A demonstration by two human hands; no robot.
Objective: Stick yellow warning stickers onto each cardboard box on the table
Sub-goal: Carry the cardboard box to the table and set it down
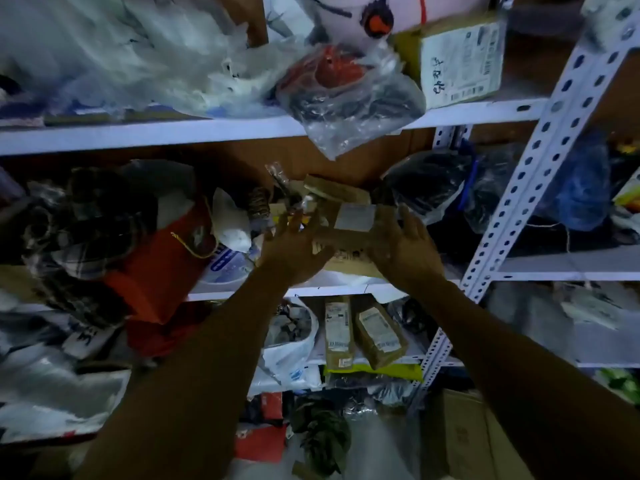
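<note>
A small brown cardboard box (349, 233) with a pale grey-white label on top is held at the middle shelf, tilted, just above another flat cardboard box (349, 263). My left hand (294, 247) presses its left end, fingers spread upward and thumb under the box. My right hand (401, 244) covers its right end, fingers also extended. Both arms reach up from the bottom of the view. The picture is dim and blurred, so the exact finger contact is hard to read.
White metal shelves (104, 135) are crammed with plastic bags, a red bag (162, 261) and clothes. A perforated upright post (540, 143) slants at the right. Two labelled cardboard boxes (339, 330) stand on the lower shelf. A labelled box (460, 60) sits at the top right. An open carton (460, 438) is on the floor.
</note>
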